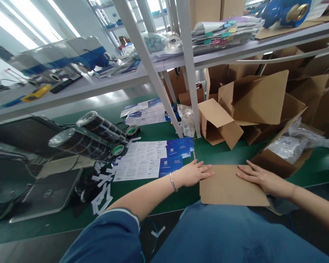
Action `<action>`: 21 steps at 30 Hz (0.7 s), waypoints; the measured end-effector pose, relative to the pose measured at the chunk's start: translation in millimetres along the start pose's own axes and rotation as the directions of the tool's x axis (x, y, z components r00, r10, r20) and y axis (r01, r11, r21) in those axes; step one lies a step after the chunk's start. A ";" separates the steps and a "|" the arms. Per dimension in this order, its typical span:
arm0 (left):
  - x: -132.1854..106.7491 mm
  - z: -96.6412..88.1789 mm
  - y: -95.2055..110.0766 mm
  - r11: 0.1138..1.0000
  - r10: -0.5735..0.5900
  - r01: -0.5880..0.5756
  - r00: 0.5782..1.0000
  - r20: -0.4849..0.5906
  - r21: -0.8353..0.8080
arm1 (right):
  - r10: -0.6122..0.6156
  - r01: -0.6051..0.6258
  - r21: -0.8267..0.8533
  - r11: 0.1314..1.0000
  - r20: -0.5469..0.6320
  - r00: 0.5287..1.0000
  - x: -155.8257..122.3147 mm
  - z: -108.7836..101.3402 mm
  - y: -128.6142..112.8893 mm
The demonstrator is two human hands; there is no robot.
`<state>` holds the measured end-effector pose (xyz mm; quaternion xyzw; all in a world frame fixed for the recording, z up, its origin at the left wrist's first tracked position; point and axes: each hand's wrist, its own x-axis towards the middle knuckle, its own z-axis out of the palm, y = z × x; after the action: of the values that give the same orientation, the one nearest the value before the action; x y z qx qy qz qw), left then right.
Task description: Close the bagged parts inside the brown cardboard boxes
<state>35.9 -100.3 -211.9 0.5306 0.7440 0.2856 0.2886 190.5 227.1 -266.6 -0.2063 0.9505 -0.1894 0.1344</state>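
A brown cardboard box (231, 188) lies at the bench's front edge, close against my body, its flat top facing up. My left hand (193, 172) rests at its left side, fingers stretched over the far left corner. On the far right part of the same cardboard lies my right hand (263, 179), fingers spread flat. Neither hand wraps around anything. Just beyond my left hand are blue and white printed leaflets (171, 166). An open carton with clear plastic wrap (289, 148) stands beyond my right hand.
Open cardboard boxes (259, 96) crowd the back right. Grey shelf posts (190, 73) rise from the green bench. At left are stacked tape rolls (79, 144), a closed laptop (48, 193) and white paper strips (101, 197). Blue-and-metal devices (63, 56) stand on the shelf.
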 end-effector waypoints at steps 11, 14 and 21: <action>23.8 63.7 29.8 0.847 -0.097 0.056 0.994 0.050 0.528 | -0.050 0.049 -0.253 0.966 0.000 0.999 17.5 6.0 -46.7; 23.4 60.6 33.3 0.793 -0.109 0.070 0.994 0.029 0.605 | -0.026 0.009 -0.316 0.949 -0.052 0.998 23.0 10.8 -56.7; 24.7 51.0 36.4 0.802 -0.116 0.057 0.991 0.062 0.594 | -0.048 0.047 -0.313 0.949 0.006 0.999 22.2 -1.1 -49.7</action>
<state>89.3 -60.6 -222.6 0.5724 0.8048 0.0010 0.1570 187.6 175.7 -248.9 -0.2477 0.9634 -0.0398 0.0944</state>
